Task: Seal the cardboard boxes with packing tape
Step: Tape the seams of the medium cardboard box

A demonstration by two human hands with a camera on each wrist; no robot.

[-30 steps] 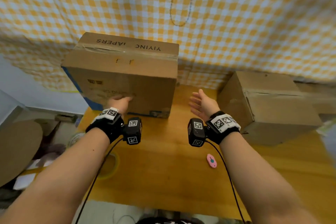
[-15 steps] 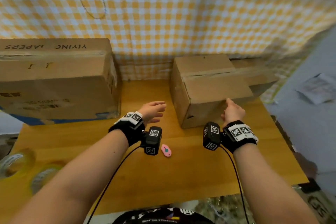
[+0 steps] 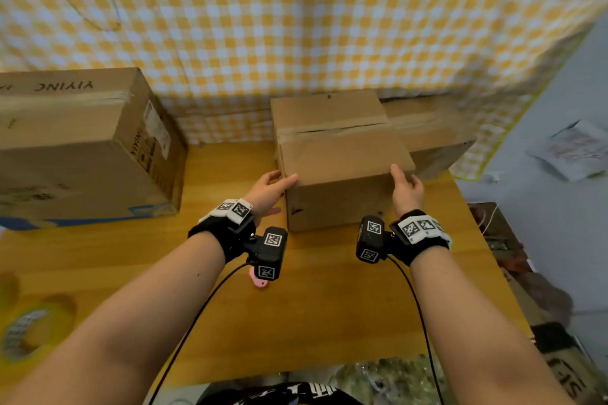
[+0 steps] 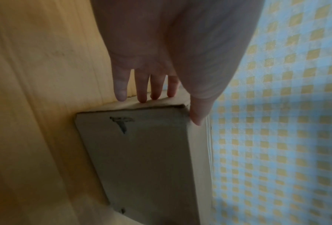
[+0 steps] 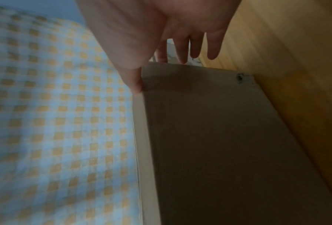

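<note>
A small brown cardboard box (image 3: 342,161) stands on the wooden table (image 3: 312,306), its top flaps closed with a dark slit along the seam. My left hand (image 3: 269,189) lies against its near left corner, fingers straight down the left side and thumb on the top edge. In the left wrist view the left hand (image 4: 155,94) shows straight fingers beside the box (image 4: 142,152). My right hand (image 3: 406,184) touches the near right corner. The right wrist view has the right hand (image 5: 173,60) with its thumb on the top edge of the box (image 5: 219,129) and straight fingers along the side.
A large printed cardboard box (image 3: 82,148) stands at the left. Another flat box (image 3: 431,131) sits behind the small one at the right. Tape rolls (image 3: 29,329) lie at the table's left front. A small pink object (image 3: 260,281) lies under my left wrist. A checked cloth (image 3: 296,26) hangs behind.
My view has swung right from the large box to the small one. Both hands have moved forward and now touch the small box's near corners.
</note>
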